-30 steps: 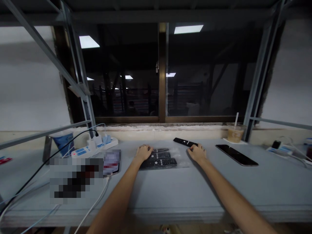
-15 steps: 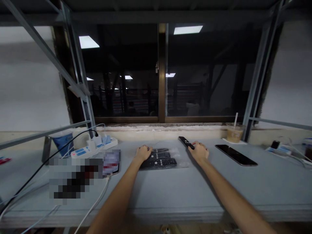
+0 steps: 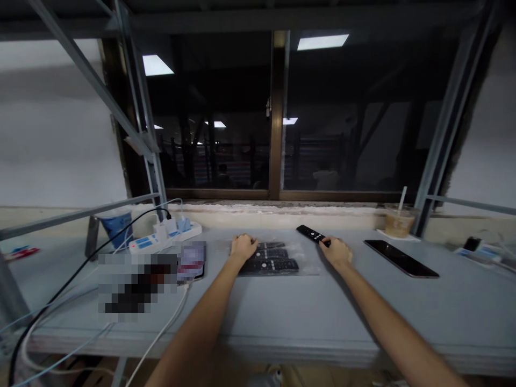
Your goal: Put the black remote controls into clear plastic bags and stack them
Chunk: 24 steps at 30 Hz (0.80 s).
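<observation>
My left hand (image 3: 244, 247) lies with curled fingers at the left end of a clear plastic bag (image 3: 308, 262). Inside it, several black remote controls (image 3: 278, 265) lie side by side, their left ends partly covered by that hand. Farther right, my right hand (image 3: 337, 252) grips the near end of another black remote control (image 3: 309, 233), button side up. This remote slants away to the left, outside the bag. To the right of the right hand, a dark-screened phone (image 3: 401, 259) lies flat on the grey table (image 3: 298, 314).
A power strip (image 3: 187, 234) with plugs and a blue cup (image 3: 115, 226) stand back left. Cables (image 3: 171, 322) cross the left side near a lit phone (image 3: 191, 260). An iced drink with a straw (image 3: 399, 221) stands back right. Metal posts (image 3: 447, 129) frame the window.
The view has swung slightly left, so things sit farther right in the picture. The remote in my right hand has turned somewhat more sideways. My left hand stays on the bag.
</observation>
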Motion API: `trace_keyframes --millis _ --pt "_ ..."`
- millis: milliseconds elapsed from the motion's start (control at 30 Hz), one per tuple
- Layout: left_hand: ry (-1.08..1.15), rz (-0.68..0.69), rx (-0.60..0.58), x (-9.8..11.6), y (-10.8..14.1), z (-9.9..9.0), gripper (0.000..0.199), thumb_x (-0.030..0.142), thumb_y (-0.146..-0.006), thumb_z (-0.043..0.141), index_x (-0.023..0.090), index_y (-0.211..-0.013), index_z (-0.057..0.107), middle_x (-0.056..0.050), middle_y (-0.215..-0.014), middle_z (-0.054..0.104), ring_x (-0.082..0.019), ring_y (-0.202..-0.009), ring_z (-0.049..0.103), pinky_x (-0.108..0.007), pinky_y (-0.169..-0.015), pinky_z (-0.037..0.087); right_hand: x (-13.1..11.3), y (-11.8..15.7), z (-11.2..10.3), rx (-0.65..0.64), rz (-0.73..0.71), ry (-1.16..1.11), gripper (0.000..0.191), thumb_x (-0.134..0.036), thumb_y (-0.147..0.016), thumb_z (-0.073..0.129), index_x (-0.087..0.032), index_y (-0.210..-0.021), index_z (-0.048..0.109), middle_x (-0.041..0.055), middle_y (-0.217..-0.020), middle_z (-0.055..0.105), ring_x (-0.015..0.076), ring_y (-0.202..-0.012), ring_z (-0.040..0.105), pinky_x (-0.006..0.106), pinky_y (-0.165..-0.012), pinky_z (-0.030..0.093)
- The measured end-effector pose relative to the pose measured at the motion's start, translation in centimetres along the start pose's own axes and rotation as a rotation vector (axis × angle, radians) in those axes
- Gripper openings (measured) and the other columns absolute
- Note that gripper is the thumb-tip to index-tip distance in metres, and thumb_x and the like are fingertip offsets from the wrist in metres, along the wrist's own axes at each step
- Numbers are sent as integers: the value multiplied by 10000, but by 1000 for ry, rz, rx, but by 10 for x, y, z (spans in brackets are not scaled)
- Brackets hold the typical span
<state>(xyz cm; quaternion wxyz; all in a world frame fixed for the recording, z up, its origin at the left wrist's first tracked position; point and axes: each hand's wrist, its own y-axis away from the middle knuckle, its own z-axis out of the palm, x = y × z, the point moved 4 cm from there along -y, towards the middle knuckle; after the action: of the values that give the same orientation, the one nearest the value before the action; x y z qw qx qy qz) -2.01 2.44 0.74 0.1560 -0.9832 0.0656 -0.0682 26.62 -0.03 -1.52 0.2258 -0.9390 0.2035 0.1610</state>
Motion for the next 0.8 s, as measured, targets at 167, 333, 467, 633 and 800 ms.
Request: trace_keyframes --millis 167,333,467,633,800 --pt "9 10 6 -1 -1 4 360 326 -847 364 169 -939 675 -106 -1031 649 -206 -1003 572 -338 -913 358 3 -2 4 -28 11 -15 280 -357 -808 442 -219 -990 603 86 -908 654 223 -859 610 304 -704 414" --pt "27 32 -29 -1 -1 10 364 319 -864 340 175 -953 662 -81 -1036 652 -187 -995 576 -312 -899 373 1 -2 7 -1 -17 -41 286 -340 -817 428 -213 -1014 593 82 -881 647 210 -825 611 287 -675 410" --pt "35 12 -14 -2 -1 8 380 339 -871 337 150 -927 662 -99 -982 667 -198 -965 590 -314 -888 383 0 -1 6 71 -69 -121 306 -272 -746 521 -213 -1038 589 78 -941 608 187 -793 599 263 -653 405" --pt "65 53 136 0 -1 -5 314 248 -862 383 173 -1097 578 -73 -1157 590 -177 -1099 502 -300 -948 325 0 -2 9 123 -138 -238 407 -148 -659 558 -197 -1062 584 68 -948 599 180 -776 586 252 -641 406" --pt "169 228 509 10 4 -26 325 155 -839 443 178 -1153 522 -43 -1193 563 -167 -1145 444 -308 -946 307 -1 -6 18 70 -161 -278 501 -94 -618 557 -153 -1114 577 93 -991 629 227 -850 600 277 -670 432"
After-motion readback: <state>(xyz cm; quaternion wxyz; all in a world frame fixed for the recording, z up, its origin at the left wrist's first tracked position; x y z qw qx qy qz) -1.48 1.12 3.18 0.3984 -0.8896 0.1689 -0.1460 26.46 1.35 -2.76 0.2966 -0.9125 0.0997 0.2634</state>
